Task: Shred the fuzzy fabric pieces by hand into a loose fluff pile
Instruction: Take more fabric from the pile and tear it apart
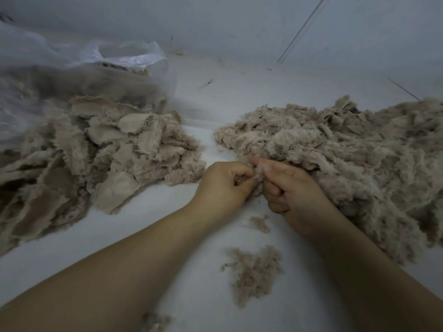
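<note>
A heap of beige fuzzy fabric pieces (100, 149) lies on the left of the white surface. On the right spreads a big loose fluff pile (347, 154) of the same beige colour. Between them, at the near edge of the fluff pile, my left hand (223, 185) and my right hand (290, 188) meet. Both pinch one small fuzzy fabric piece (257, 178) between thumbs and curled fingers. Most of that piece is hidden by the fingers.
A clear plastic bag (72, 75) holding more fabric pieces lies at the back left. Small tufts of fluff (254, 271) lie on the white surface (191, 236) between my forearms. A grey wall rises close behind.
</note>
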